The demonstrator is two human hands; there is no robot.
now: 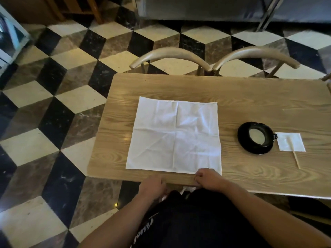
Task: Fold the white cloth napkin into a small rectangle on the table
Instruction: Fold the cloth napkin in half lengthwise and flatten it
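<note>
The right hand (208, 178) is curled at the near edge of the table (250, 97), knuckles up, fingers closed by the napkin's (174, 135) 5 o'clock corner; whether cloth is pinched cannot be told. The left hand (152, 186) rests loosely closed at the table edge, gripping nothing visible. One napkin lies flat, unfolded. At 3 o'clock: one black dish (255, 138), one paper square (290, 141), one stick (293, 153). Two chairs (170, 54) stand at 12 o'clock.

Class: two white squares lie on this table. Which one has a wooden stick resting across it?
The small white square at the right, beside the black ring-shaped dish. The stick crosses it; the big napkin carries nothing.
</note>
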